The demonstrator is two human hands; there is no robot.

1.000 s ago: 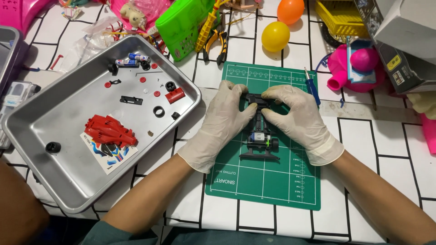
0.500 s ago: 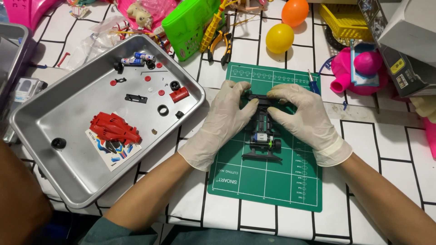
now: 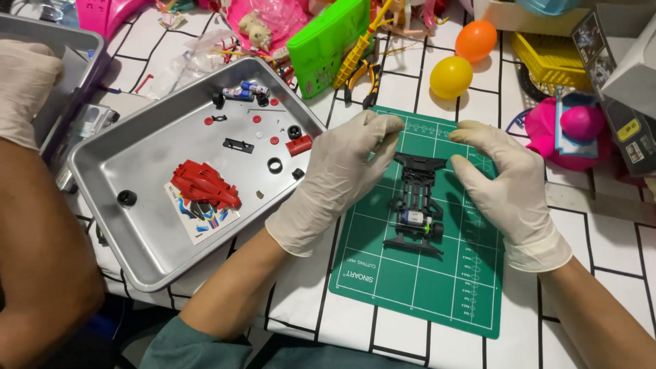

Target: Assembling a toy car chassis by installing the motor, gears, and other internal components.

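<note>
Left hand [image 3: 338, 181] and right hand [image 3: 509, 188] open, flanking black toy car chassis [image 3: 415, 205] on green cutting mat [image 3: 424, 273], not gripping.

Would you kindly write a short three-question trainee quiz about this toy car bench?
1. True or false: the left hand and right hand are both clamped tight on the black toy car frame.
2. What does the frame lie on? A) metal tray B) green cutting mat C) yellow basket
3. Fill in: the red car body lies in the ____.

Key: 1 false, both sit beside it with fingers open; 2 B, the green cutting mat; 3 metal tray.
</note>
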